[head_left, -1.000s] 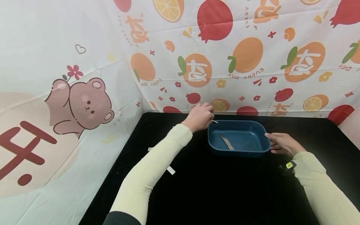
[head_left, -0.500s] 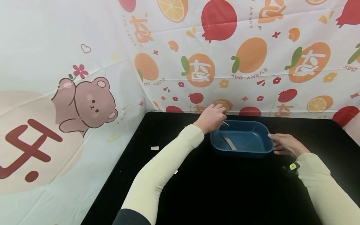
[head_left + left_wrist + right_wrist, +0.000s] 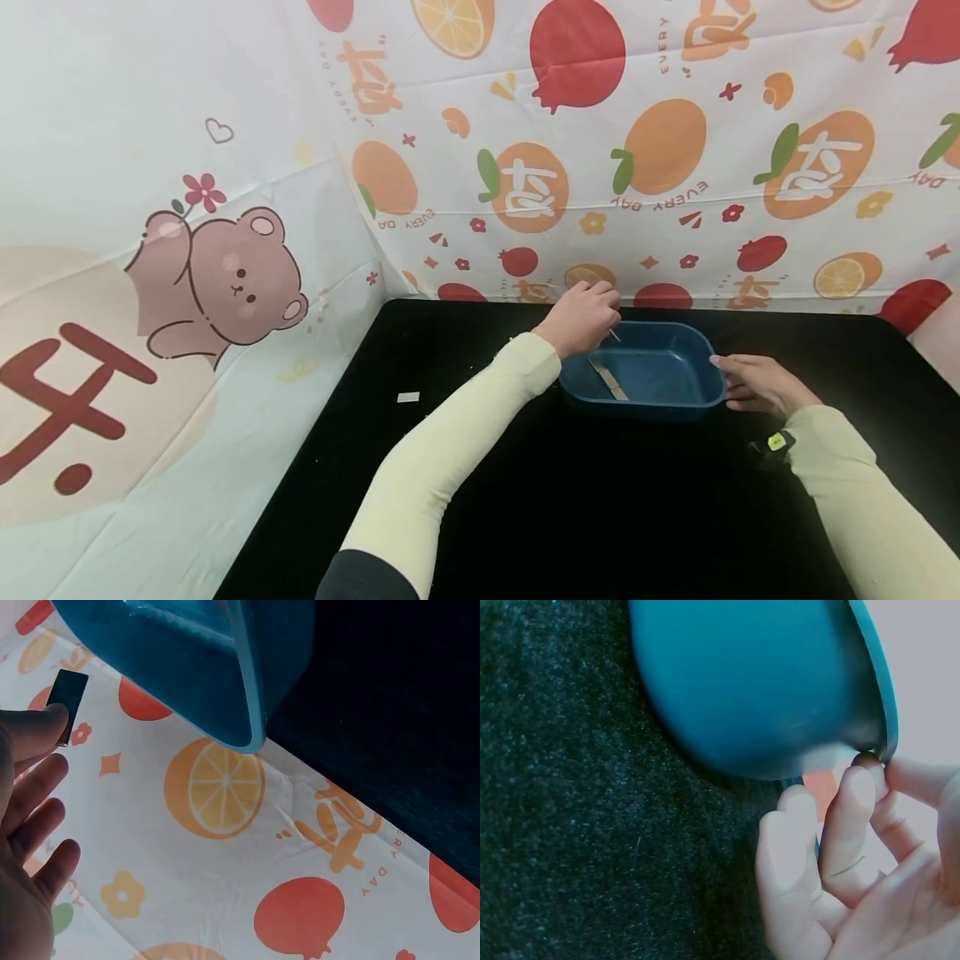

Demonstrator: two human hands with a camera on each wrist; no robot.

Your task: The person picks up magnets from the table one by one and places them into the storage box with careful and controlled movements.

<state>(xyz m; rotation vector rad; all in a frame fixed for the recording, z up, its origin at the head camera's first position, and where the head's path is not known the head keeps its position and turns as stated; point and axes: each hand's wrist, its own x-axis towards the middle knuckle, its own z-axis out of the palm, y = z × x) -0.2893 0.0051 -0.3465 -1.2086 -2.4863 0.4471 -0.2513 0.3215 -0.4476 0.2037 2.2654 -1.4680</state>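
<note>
Left hand is pinching a small flat piece; it is poking out at the hand's 5 o'clock, near the 10 o'clock corner of the blue basin; right hand is pinching the basin's rim at 3 o'clock; flat strip is lying inside, toward 9; white chip is lying on the table farther off at 9.

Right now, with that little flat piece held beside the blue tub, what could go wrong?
The left hand pinches the flat piece with much of it sticking out, so it might slip and drop outside the blue tub. The right hand grips just one end of the tub at its rim, so a careless tug could shift or tip it.
</note>
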